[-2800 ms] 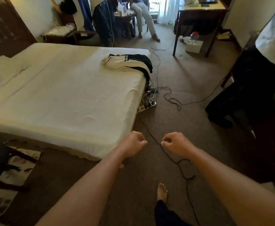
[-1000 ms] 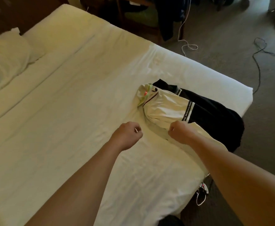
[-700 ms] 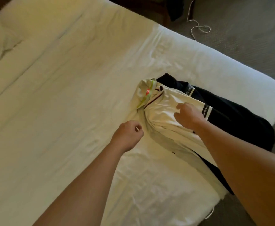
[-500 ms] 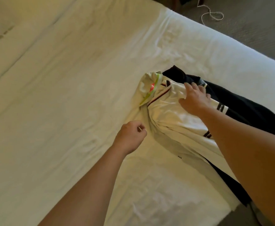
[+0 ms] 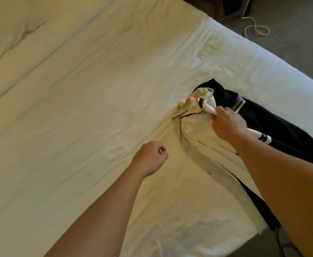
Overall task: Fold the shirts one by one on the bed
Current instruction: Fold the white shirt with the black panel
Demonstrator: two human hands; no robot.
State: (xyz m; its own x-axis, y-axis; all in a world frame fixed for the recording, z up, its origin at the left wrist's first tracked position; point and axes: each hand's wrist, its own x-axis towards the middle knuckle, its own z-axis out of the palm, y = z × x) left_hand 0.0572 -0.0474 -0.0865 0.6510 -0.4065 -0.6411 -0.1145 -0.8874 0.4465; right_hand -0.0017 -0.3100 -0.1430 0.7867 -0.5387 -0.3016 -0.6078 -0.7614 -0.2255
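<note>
A crumpled white shirt (image 5: 198,134) with a green and red collar tag lies near the right corner of the bed (image 5: 96,108). It rests partly over a black shirt (image 5: 274,127) with a lettered white band. My right hand (image 5: 228,123) grips a bunched fold of the white shirt near its collar. My left hand (image 5: 150,157) hovers over the sheet just left of the shirts, fingers curled, holding nothing that I can make out.
A pillow (image 5: 1,30) lies at the bed's far left. Grey carpet (image 5: 291,43) runs along the far side of the bed, with a thin white cord (image 5: 254,28) looped on it. The bed's near right corner ends by my right forearm.
I have walked up to the bed and leaned over the shirts. My right hand reached onto the white shirt and has closed on a fold near the collar. My left hand stayed curled.
</note>
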